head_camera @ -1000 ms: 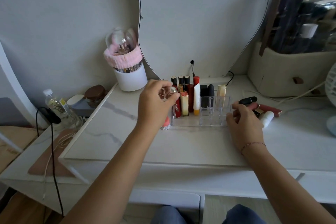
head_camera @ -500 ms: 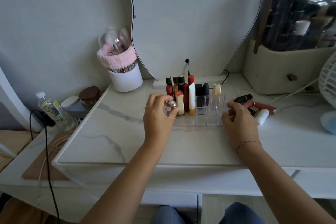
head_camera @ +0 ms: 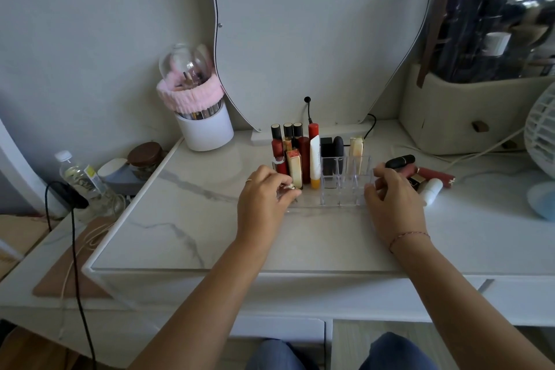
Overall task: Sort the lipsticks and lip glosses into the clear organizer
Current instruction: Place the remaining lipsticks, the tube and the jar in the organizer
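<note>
The clear organizer [head_camera: 345, 189] stands mid-table, its left and back cells filled with upright red, gold, white and black tubes [head_camera: 303, 156]. My left hand [head_camera: 264, 204] is closed around a small shiny lipstick [head_camera: 286, 189] at the organizer's front-left corner, low among the front cells. My right hand [head_camera: 390, 204] rests against the organizer's right side with fingers curled on its wall. Loose items lie to the right: a black lipstick [head_camera: 399, 161], a dark red tube [head_camera: 437, 176] and a white tube [head_camera: 431, 189].
A white brush holder with a pink band [head_camera: 204, 117] stands back left, a mirror [head_camera: 315, 24] behind the organizer. A beige cosmetic case [head_camera: 468, 117] and a white fan [head_camera: 540, 135] are at right. A water bottle [head_camera: 81, 177], jar and black cable sit left.
My left hand has come down from above the tubes to the organizer's front-left corner, carrying the shiny lipstick lower. My right hand stays at the organizer's right side.
</note>
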`<state>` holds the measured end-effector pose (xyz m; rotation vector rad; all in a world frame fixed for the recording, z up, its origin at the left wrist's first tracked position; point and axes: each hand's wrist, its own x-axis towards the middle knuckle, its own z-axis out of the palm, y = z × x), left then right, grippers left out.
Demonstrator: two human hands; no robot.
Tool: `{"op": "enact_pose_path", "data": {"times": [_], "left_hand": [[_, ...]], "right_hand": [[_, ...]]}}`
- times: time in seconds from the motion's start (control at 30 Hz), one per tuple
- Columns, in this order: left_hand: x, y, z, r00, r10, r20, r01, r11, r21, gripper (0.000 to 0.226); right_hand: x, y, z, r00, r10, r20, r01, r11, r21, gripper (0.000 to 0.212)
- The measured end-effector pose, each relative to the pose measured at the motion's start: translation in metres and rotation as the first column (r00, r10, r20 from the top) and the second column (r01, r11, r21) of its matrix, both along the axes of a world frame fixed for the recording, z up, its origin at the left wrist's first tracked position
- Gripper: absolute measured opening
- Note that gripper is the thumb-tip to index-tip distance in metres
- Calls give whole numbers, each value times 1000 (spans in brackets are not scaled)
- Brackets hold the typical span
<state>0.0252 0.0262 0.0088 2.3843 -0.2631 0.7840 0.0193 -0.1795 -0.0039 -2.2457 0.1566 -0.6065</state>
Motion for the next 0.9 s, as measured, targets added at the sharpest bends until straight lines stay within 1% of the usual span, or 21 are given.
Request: {"op": "enact_pose_path", "data": {"times": [0.17, 0.3, 0.4, 0.47, 0.53, 0.6, 0.7, 0.8, 0.9], "left_hand": [[-3, 3, 0, 1000, -16, 22, 15, 999, 47, 20], [-7, 11, 3, 999, -43, -7, 43, 999, 4, 30], [-9, 30, 2, 1000, -21, -20, 20, 999, -48, 38], [-10, 46, 0, 996, 3, -84, -8, 998, -59, 44], [-10, 58, -2, 981, -2, -195, -9, 998, -54, 49], [-10, 64, -3, 959, -39, -280, 19, 997, -72, 48], [-8, 64, -3, 940, -82, -332, 48, 993, -111, 40], [-9, 60, -3, 930, -98, -353, 35, 983, -181, 35], [-11, 56, 0, 947, -73, -312, -2, 972, -235, 28]], "right_hand": [[-1, 0, 1, 1000, 0, -6, 0, 1000, 2, 31], [-1, 0, 1, 1000, -3, -3, 3, 1000, 4, 30], [0, 0, 0, 1000, -8, -8, 8, 1000, 4, 31], [0, 0, 0, 1000, -11, -12, 11, 1000, 6, 31], [1, 0, -1, 1000, -16, -12, 16, 1000, 5, 31], [1, 1, 0, 1000, -18, -13, 18, 1000, 8, 30], [1, 1, 0, 1000, -21, -11, 21, 1000, 4, 30], [0, 1, 0, 1000, -23, -11, 23, 1000, 0, 30], [1, 1, -1, 1000, -20, -9, 20, 1000, 4, 30]]}}
